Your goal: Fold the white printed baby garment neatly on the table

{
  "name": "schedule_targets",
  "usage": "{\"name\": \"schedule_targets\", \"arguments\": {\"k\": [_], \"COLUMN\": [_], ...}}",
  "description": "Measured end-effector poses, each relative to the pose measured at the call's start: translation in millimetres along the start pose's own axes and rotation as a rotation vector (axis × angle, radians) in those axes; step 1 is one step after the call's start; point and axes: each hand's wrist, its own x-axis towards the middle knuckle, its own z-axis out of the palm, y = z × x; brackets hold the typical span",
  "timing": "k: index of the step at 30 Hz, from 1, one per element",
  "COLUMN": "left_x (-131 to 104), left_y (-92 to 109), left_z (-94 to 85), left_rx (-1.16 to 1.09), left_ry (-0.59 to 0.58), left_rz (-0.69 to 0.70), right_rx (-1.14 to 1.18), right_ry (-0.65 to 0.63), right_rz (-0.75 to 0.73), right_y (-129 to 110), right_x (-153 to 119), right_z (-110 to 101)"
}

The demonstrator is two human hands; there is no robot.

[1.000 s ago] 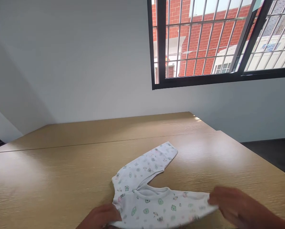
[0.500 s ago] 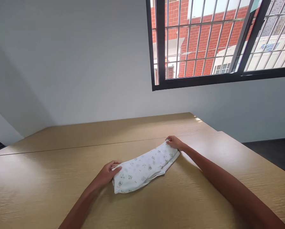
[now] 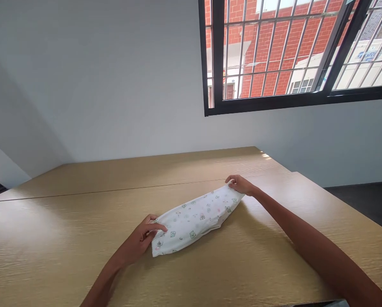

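Observation:
A white baby garment [image 3: 194, 219] with small green, grey and pink animal prints lies folded into a long strip, slanting up to the right. It may be a pair of pants, but the fold hides its full shape. My left hand [image 3: 138, 241] is at the lower left end, fingers bent over the edge, one finger stretched across the top of the fabric. At the upper right corner, my right hand [image 3: 240, 185] pinches the cloth between thumb and fingers. That end looks slightly raised, with a shadow beneath.
The garment is on a wide light-wood table [image 3: 66, 238] with a seam running across its far part. Behind stands a pale wall [image 3: 130, 85] with a barred, black-framed window [image 3: 274, 102]. The table's right edge drops to a dark floor [image 3: 363, 200].
My right hand has shifted slightly up and right, drawing the garment's corner with it. The left hand's fingers have changed position on the left end. The view has tilted down slightly.

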Motion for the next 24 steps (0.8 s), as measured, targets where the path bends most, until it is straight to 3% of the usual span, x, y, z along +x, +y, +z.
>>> {"name": "schedule_targets", "arguments": {"k": [8,18,21,24], "left_x": [-1,-3,-4,8], "left_y": [6,-8,0,21], "left_z": [3.3,12.0,11.7,20.0], "left_rx": [-0.010,0.149,0.331,0.472], "left_ry": [-0.006,0.062,0.111,0.123], "left_rz": [-0.026,-0.014,0.041,0.149], "right_rx": [-0.149,-0.315,-0.386,-0.419], "right_ry": [0.076,0.131,0.154,0.145], "right_rz": [-0.123,-0.174,-0.179,-0.260], "right_y": [1,-6,-15,-40], "right_x": [-6,-14,-16,-20], "right_z": [13,25,25,37]}}
